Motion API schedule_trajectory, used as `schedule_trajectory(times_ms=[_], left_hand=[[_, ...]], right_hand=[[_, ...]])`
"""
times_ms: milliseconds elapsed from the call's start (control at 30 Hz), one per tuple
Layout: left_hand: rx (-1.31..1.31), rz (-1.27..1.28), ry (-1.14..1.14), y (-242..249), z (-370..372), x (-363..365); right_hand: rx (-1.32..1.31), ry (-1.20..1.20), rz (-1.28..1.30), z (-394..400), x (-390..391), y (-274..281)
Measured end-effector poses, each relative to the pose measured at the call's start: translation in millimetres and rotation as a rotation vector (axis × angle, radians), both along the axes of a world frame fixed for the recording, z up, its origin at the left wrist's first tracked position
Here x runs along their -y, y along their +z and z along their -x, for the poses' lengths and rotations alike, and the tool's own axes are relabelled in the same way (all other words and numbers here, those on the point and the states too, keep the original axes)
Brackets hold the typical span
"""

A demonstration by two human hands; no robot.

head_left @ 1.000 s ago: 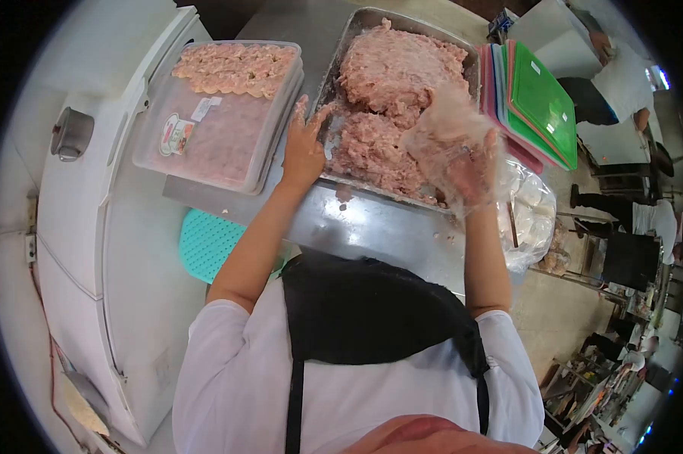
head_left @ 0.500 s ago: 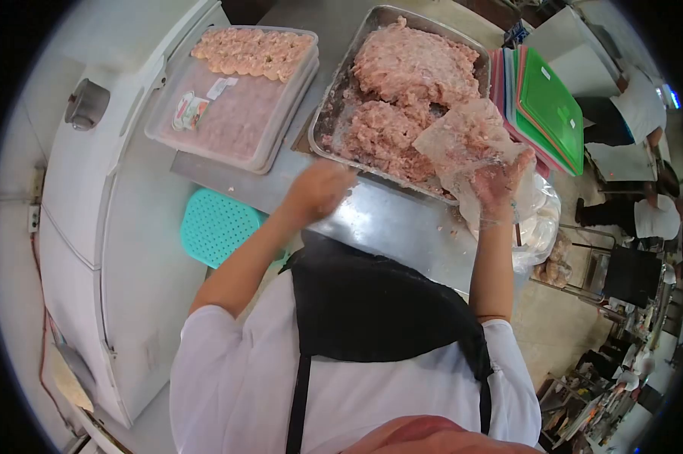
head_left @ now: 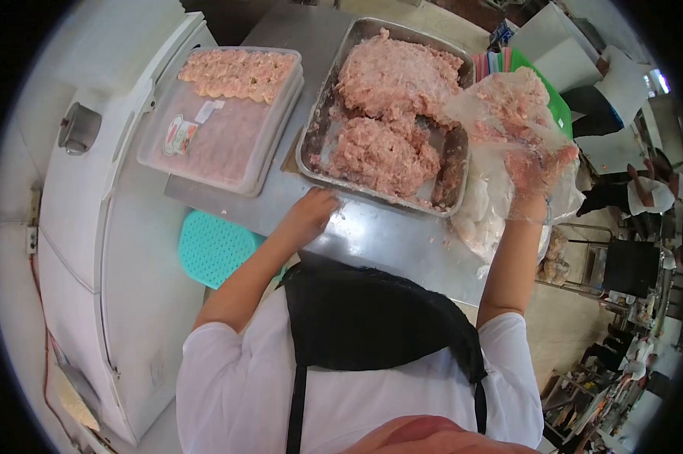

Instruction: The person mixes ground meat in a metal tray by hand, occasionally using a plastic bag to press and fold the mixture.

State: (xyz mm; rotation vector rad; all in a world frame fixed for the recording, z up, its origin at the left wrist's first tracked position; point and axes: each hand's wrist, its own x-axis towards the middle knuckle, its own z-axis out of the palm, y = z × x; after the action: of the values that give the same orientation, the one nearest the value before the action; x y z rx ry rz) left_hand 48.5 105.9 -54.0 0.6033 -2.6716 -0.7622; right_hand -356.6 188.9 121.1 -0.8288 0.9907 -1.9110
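A metal tray (head_left: 455,178) holds two mounds of ground meat (head_left: 387,155) on the steel table. My right hand (head_left: 534,170) is to the right of the tray, covered by a clear plastic bag (head_left: 508,136) smeared with meat; its fingers are wrapped in the plastic around some meat. My left hand (head_left: 313,212) is bare, its fingers curled together near the table's front edge, just below the tray's lower left corner. Whether anything is inside those fingers is hidden. Left of the tray sits a lidded plastic container (head_left: 220,136) with rows of shaped meat showing at its top.
Colored boards, the top one green (head_left: 551,98), lie behind my right hand. Clear bags with pale contents (head_left: 474,216) rest at the table's right. A turquoise perforated basket (head_left: 216,246) is below the left edge. Other people stand far right, beside a rack and shelves.
My right hand has moved right and away from over the tray, with the meat-smeared plastic. My left hand has shifted slightly down and left. The view has shifted a little.
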Motion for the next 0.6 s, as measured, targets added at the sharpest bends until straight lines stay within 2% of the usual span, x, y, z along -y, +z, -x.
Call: schedule_trajectory(times_ms=[33, 133, 233, 300, 333, 367, 500, 600], left_hand=[[-0.017, -0.055, 0.013, 14.2, -2.6, -0.4], [-0.147, 0.012, 0.050, 40.7, -4.9, 2.8], [-0.013, 0.079, -0.035, 29.3, 0.2, 8.8], [-0.029, 0.174, -0.076, 23.2, 7.2, 10.6], [-0.037, 0.225, -0.108, 19.7, 9.2, 11.0], [-0.015, 0.137, -0.112, 10.7, 5.0, 9.3], [0.024, 0.029, -0.183, 0.9, -5.1, 13.1], [0.034, 0.018, -0.204, 0.0, -10.4, 18.3]], right_hand=[[0.044, 0.001, 0.031, 1.2, 4.9, -4.1], [0.039, 0.114, 0.016, 10.6, 15.2, -14.7], [-0.035, 0.026, -0.155, 13.5, 41.4, -6.0], [-0.171, 0.048, -0.111, 17.1, 76.3, -5.0], [-0.273, 0.038, -0.134, 22.7, 91.8, -4.1], [-0.426, 0.031, -0.214, 27.6, 106.2, -3.7], [-1.211, 0.000, -0.608, 51.4, 141.1, -0.8], [-1.512, 0.024, -0.813, 50.1, 165.2, 4.5]])
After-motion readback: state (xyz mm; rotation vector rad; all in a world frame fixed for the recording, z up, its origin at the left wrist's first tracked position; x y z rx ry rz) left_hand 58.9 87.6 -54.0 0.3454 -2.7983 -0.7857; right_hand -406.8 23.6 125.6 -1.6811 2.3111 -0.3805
